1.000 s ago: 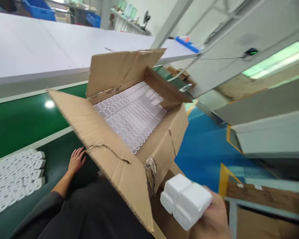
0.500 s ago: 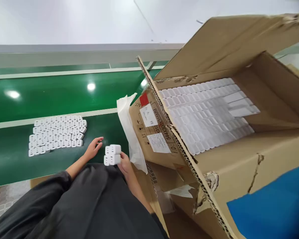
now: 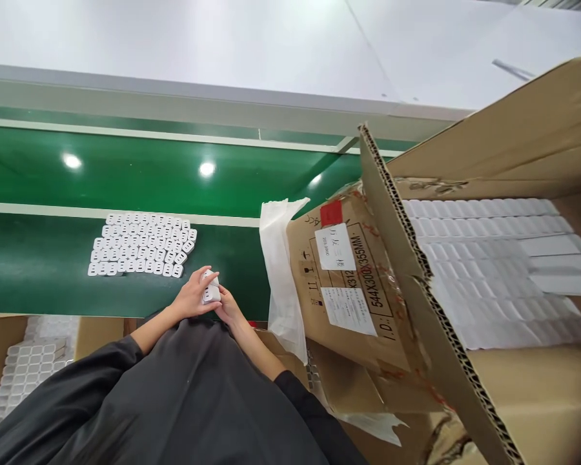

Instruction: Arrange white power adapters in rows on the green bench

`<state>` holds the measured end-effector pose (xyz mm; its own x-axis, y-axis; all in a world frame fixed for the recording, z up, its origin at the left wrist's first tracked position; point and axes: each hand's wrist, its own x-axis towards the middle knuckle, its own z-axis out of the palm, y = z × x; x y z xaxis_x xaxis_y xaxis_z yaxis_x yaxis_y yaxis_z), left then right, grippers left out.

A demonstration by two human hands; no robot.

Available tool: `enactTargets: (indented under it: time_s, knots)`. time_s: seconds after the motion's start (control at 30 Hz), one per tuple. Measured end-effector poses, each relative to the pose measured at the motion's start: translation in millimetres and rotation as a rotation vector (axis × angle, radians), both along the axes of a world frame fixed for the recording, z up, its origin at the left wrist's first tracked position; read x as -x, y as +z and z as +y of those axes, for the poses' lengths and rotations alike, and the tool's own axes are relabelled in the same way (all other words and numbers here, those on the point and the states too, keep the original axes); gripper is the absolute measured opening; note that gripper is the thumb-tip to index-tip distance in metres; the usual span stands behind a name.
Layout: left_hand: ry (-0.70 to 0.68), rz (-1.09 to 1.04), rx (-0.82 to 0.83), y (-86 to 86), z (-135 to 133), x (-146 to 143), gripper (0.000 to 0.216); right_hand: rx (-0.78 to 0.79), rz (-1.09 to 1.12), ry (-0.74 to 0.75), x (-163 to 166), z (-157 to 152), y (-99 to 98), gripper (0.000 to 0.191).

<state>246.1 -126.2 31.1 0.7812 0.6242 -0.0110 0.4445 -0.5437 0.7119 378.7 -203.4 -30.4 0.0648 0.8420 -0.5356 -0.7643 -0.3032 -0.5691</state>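
Both my hands meet at the front edge of the green work surface, around a few small white charger blocks (image 3: 212, 294). My left hand (image 3: 192, 296) is closed on them from the left, its fingers across the upper block. From the right, my right hand (image 3: 229, 306) grips the same blocks with its fingertips. Part of the group is hidden behind my fingers. Just beyond and left of my hands, several rows of the same white blocks (image 3: 140, 244) stand packed together, dark slots facing up; a few at the right end are tilted.
At the right an open cardboard box (image 3: 343, 278) holds rows of white blocks (image 3: 484, 219), its near flap sticking up. White sheeting (image 3: 281, 258) hangs off its left side. Another box (image 3: 90, 337) with white blocks (image 3: 31, 371) is low at the left. A white shelf (image 3: 184, 45) spans the back.
My left hand has moved right and closed on the charger blocks that my right hand was holding alone. The view has turned, so the big box appears farther right.
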Motion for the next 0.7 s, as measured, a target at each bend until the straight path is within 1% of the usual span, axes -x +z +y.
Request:
enactTargets:
  time_s: [0.1, 0.2, 0.3, 0.5, 0.7]
  knots:
    - [-0.014, 0.042, -0.006, -9.0, 3, 2, 0.073, 0.024, 0.002, 0.017, 0, 1, -7.9, 0.022]
    - [-0.064, 0.056, -0.020, -16.9, 12, 2, 0.069, 0.053, 0.001, 0.028, 0, 5, -15.2, 0.017]
    - [-0.129, 0.057, -0.037, -21.1, 25, 0, 0.068, 0.073, 0.000, 0.034, -2, 11, -20.5, 0.018]
    - [-0.286, 0.071, -0.068, -23.1, 49, -4, 0.073, 0.083, 0.012, 0.029, -2, 19, -25.8, 0.024]
    - [-0.334, 0.139, -0.118, -26.6, 68, -6, 0.057, 0.063, 0.040, 0.022, 1, 32, -31.7, 0.026]
